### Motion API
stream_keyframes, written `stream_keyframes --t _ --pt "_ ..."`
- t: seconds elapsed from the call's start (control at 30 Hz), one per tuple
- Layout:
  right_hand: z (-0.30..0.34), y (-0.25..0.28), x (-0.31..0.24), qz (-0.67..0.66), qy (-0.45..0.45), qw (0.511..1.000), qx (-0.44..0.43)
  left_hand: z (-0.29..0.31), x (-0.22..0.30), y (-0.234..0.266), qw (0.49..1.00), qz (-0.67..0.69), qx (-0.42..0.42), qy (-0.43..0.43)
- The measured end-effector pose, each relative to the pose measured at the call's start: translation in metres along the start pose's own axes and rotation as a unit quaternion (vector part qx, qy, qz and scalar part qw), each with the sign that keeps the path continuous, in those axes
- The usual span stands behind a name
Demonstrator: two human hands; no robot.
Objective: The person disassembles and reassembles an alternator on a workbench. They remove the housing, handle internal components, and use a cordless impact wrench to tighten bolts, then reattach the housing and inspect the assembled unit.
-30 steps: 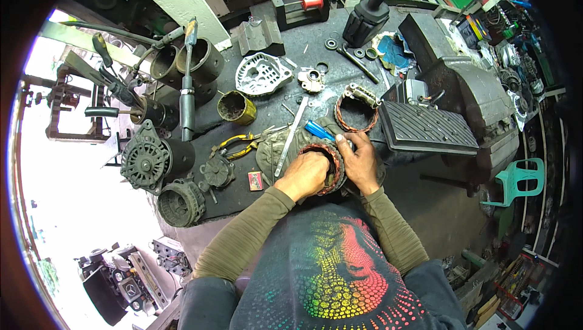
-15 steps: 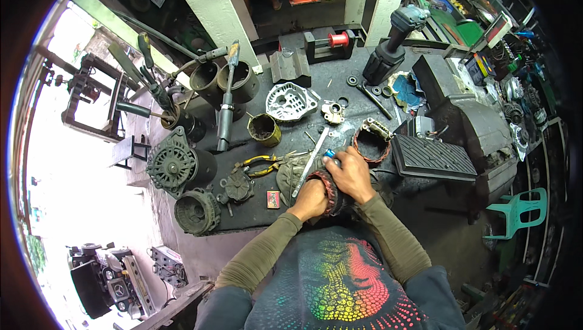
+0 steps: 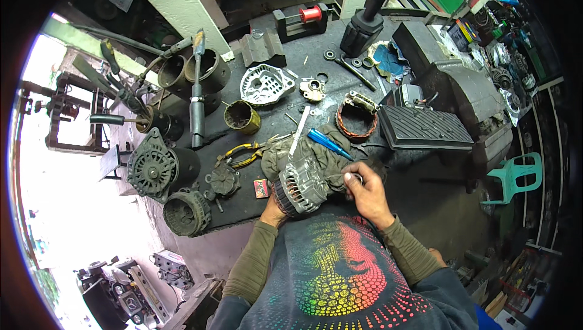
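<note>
My left hand (image 3: 274, 209) holds an alternator housing (image 3: 302, 189) with silver slotted metal and a dark ribbed ring, just above the bench's near edge. Most of its fingers are hidden behind the housing. To the right of it my right hand (image 3: 367, 191) is closed, thumb against fingers, beside a crumpled grey-green cloth (image 3: 338, 171). What it pinches, if anything, I cannot make out. On the cloth lies a screwdriver with a blue handle (image 3: 328, 143). A thin pale metal strip (image 3: 299, 132) slants beyond the housing. Past the cloth stands a stator ring with copper-red windings (image 3: 341, 124).
Yellow-handled pliers (image 3: 243, 155), a small red box (image 3: 261, 188) and a dark alternator (image 3: 155, 169) lie to the left. Farther back are a silver end cover (image 3: 265, 85) and a yellowish can (image 3: 242, 117). A ribbed black slab (image 3: 425, 128) and an impact wrench (image 3: 364, 23) occupy the right.
The housing has turned, so its silver slotted side now shows. My right hand has left the blue screwdriver, which now lies on the cloth, and has moved nearer to me. The view has shifted.
</note>
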State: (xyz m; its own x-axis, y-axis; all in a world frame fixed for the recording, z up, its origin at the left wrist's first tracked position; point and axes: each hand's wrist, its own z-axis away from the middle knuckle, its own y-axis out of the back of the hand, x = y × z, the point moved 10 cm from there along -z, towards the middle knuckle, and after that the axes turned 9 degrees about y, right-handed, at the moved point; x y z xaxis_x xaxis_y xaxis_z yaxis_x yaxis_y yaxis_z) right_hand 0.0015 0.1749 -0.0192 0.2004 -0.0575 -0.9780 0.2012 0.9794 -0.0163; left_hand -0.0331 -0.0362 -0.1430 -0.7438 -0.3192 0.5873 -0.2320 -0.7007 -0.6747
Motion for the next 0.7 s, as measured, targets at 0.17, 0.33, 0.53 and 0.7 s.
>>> stream_keyframes --t 0.17,0.33,0.53,0.7 --pt "0.013 0.004 0.025 0.045 0.023 0.999 0.019 -0.003 -0.009 0.004 0.998 -0.063 0.011 0.01" --pt "0.015 0.015 0.027 0.125 0.037 0.991 0.026 -0.003 -0.014 0.003 0.996 -0.085 0.01 0.023" --pt "0.012 0.011 0.032 0.116 0.046 0.992 0.018 -0.002 -0.014 0.004 0.994 -0.101 0.011 0.028" --pt "0.014 0.006 0.032 0.121 0.075 0.99 0.004 0.0 -0.013 0.002 0.994 -0.108 0.013 0.03"
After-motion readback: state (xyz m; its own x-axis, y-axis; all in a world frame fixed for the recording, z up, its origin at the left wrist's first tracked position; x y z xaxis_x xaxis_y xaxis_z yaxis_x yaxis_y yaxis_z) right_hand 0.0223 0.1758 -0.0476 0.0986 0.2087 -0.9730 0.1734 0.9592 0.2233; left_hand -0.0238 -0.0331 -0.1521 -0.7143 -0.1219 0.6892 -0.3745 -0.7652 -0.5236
